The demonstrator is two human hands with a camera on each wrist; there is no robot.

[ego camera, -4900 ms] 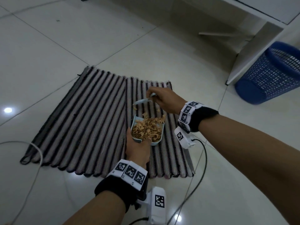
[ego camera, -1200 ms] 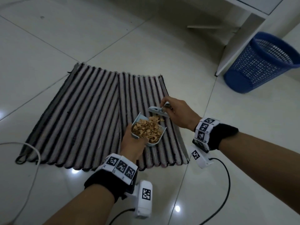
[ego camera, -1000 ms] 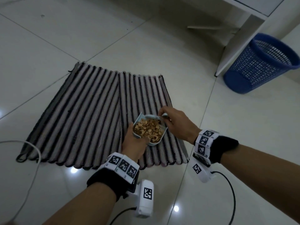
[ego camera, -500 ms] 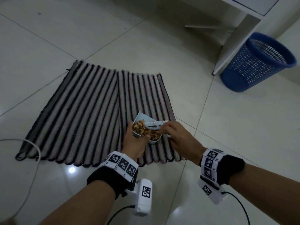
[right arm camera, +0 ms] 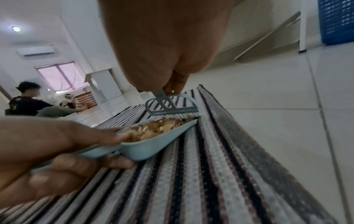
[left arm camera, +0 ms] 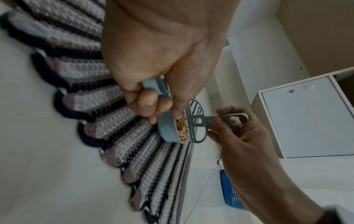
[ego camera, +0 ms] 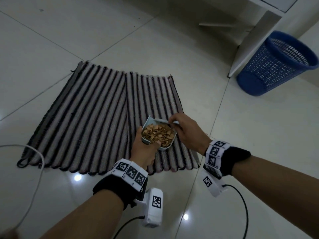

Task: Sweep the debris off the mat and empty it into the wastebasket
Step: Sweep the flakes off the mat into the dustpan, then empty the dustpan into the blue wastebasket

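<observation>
A striped grey and black mat (ego camera: 96, 118) lies on the white tile floor. My left hand (ego camera: 144, 149) grips the handle of a small light-blue dustpan (ego camera: 165, 147) heaped with brown debris (ego camera: 158, 134), held just above the mat's near right part. My right hand (ego camera: 184, 131) pinches the handle of a small grey brush (right arm camera: 172, 108), whose bristles sit at the pan's far open edge. The wrist views show the dustpan (left arm camera: 168, 130) (right arm camera: 145, 149), the brush (left arm camera: 199, 122) and the debris (right arm camera: 153, 130) close up. A blue mesh wastebasket (ego camera: 276, 64) stands at the far right.
A white desk leg (ego camera: 253, 44) stands beside the wastebasket. A grey cable (ego camera: 32, 178) loops over the floor at the left near the mat's corner. Black leads trail from my wrist cameras. In the right wrist view a seated person (right arm camera: 26, 101) is far across the room.
The dustpan has levelled out after tilting up half a second ago. The brush has moved from across the pan's top to its far edge. Earlier, the brush swept debris into the pan.
</observation>
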